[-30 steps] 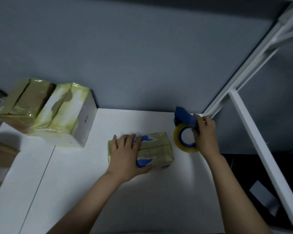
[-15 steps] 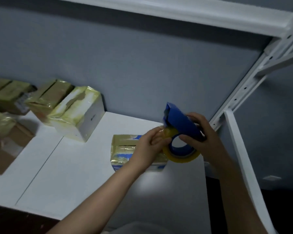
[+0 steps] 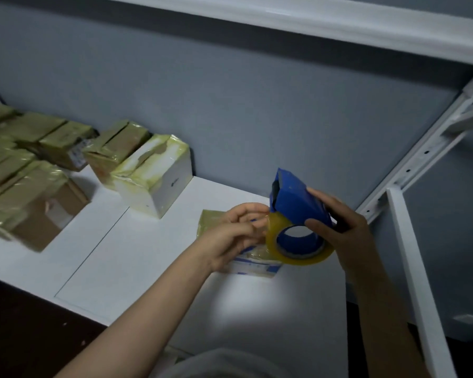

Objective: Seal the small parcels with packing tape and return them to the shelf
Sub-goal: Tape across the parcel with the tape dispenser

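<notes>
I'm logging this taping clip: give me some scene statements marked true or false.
1. The right hand grips the blue tape dispenser holding a yellowish tape roll. True.
2. The dispenser is set down. False: it is held above the small tape-wrapped parcel on the white shelf.
3. The left hand lies flat on the parcel. False: its fingers pinch at the roll's edge.
4. A white taped box stands left of the parcel. True.

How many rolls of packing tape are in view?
1: the yellowish clear tape roll in the blue plastic dispenser, gripped by the right hand above the white shelf; others may be hidden.
</notes>
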